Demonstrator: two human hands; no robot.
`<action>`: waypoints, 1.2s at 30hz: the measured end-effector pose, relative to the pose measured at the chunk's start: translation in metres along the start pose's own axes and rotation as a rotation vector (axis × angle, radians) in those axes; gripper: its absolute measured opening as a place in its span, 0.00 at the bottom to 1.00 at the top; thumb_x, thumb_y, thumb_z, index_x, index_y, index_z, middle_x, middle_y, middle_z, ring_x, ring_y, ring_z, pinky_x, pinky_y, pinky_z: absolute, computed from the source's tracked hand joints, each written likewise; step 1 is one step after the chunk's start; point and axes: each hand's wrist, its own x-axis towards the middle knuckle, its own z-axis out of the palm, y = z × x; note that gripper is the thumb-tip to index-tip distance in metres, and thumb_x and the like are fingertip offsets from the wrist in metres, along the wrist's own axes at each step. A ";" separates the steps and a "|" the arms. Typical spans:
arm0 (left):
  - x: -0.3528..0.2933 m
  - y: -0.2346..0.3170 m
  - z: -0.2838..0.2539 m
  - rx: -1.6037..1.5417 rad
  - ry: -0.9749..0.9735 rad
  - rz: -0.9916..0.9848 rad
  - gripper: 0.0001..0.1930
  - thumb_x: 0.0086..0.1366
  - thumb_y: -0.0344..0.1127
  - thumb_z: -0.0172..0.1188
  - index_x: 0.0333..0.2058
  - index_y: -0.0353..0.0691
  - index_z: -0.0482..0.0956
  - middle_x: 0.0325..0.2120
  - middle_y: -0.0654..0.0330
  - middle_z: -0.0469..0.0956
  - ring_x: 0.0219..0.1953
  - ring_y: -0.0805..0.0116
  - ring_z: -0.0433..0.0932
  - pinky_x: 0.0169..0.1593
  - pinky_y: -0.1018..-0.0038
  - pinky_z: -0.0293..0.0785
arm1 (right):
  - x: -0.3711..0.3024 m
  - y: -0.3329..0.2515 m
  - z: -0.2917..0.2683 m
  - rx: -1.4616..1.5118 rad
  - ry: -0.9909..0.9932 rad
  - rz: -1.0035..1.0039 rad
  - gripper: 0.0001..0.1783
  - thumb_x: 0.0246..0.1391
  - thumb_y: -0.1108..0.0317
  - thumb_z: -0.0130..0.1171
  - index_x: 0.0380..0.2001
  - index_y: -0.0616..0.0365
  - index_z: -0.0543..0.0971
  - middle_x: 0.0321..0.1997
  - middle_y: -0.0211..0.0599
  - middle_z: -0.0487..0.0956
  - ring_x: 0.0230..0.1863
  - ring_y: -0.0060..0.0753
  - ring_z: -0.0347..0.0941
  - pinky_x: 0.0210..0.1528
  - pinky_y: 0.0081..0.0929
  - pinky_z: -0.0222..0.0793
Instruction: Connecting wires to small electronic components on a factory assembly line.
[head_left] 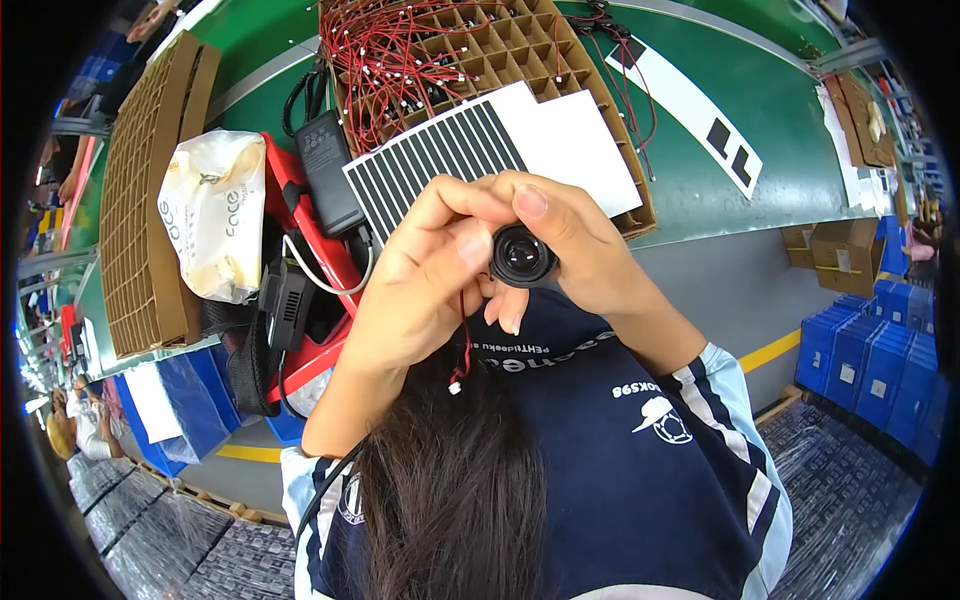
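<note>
Between my two hands, in front of my chest, is a small round black part (pixel 522 256) with a ringed rim and a glossy, lens-like centre facing up. My left hand (pixel 428 268) is closed, its thumb and fingertips pinching at the part's left edge. On the other side, my right hand (pixel 580 238) curls around the part, its thumb over the top. A thin red wire (pixel 467 345) hangs below my left hand and ends in a white connector (pixel 456 387). My fingers hide where the wire joins.
Beyond my hands, a cardboard divider box (pixel 520 50) holds many red wires (pixel 385 70). A sheet of black strips (pixel 440 150) and a white sheet (pixel 585 145) lie on its near side. Leftward are a black power adapter (pixel 328 165), a white plastic bag (pixel 215 215) and a red frame (pixel 340 265).
</note>
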 end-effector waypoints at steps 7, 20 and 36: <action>-0.001 -0.011 0.010 0.370 0.251 0.140 0.04 0.65 0.32 0.42 0.35 0.37 0.61 0.22 0.64 0.65 0.16 0.81 0.62 0.19 0.86 0.58 | 0.005 0.016 0.009 -0.279 0.230 -0.195 0.17 0.59 0.62 0.38 0.28 0.68 0.68 0.25 0.37 0.66 0.17 0.26 0.68 0.13 0.16 0.64; 0.006 -0.017 0.007 0.324 0.420 0.228 0.05 0.63 0.32 0.46 0.32 0.38 0.61 0.18 0.65 0.67 0.12 0.84 0.59 0.13 0.87 0.54 | 0.011 0.031 0.012 -0.111 0.216 -0.193 0.21 0.61 0.55 0.32 0.30 0.61 0.66 0.26 0.32 0.67 0.20 0.20 0.67 0.15 0.15 0.64; -0.019 0.009 -0.023 0.365 0.331 -0.028 0.06 0.60 0.31 0.50 0.29 0.34 0.70 0.14 0.69 0.64 0.15 0.87 0.55 0.18 0.87 0.49 | 0.009 0.013 -0.048 -0.568 0.326 -0.179 0.13 0.55 0.61 0.48 0.34 0.61 0.70 0.29 0.26 0.71 0.27 0.11 0.58 0.29 0.11 0.55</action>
